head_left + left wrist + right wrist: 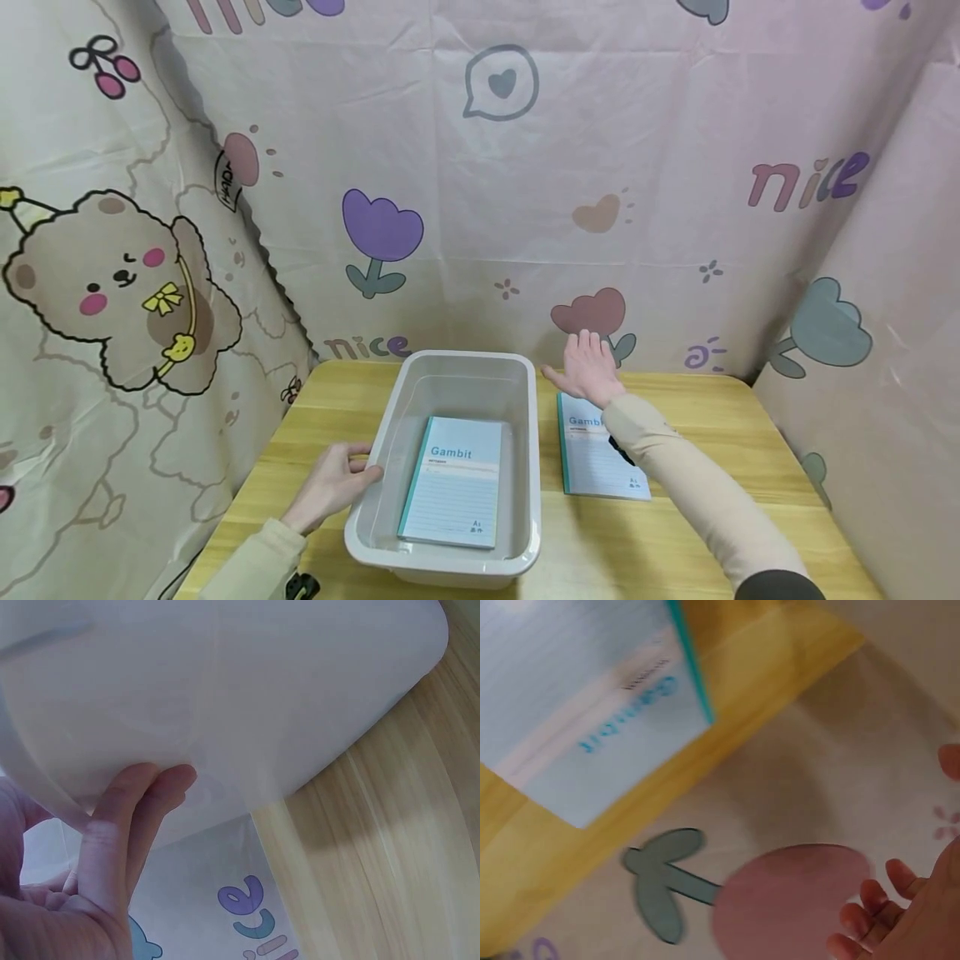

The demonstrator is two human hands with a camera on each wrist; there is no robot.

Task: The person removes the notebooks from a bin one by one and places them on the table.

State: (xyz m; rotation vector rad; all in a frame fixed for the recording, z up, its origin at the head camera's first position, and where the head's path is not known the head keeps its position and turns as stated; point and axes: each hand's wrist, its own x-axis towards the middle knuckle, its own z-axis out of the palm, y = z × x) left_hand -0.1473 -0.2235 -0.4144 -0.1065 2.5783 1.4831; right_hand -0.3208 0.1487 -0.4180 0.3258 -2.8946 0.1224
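Observation:
The left hand [332, 486] pinches the left rim of a light grey plastic bin [534, 467]; the left wrist view shows the left hand [101, 862] with fingers against the bin's outer wall [247, 697]. Inside the bin, a light blue Gambit notebook [452, 492] lies flat, cover up. A second Gambit notebook [592, 462] is on the table right of the bin. Over its top edge the right hand [588, 371] hovers, fingers spread, holding nothing. In the right wrist view the right hand [907, 915] is apart from that notebook [577, 697].
The wooden table [712, 442] carries the bin and the notebook. Behind it hangs a pale printed cloth [487, 183], with more cloth at the left and right sides. A dark cable [180, 575] runs by the table's left edge.

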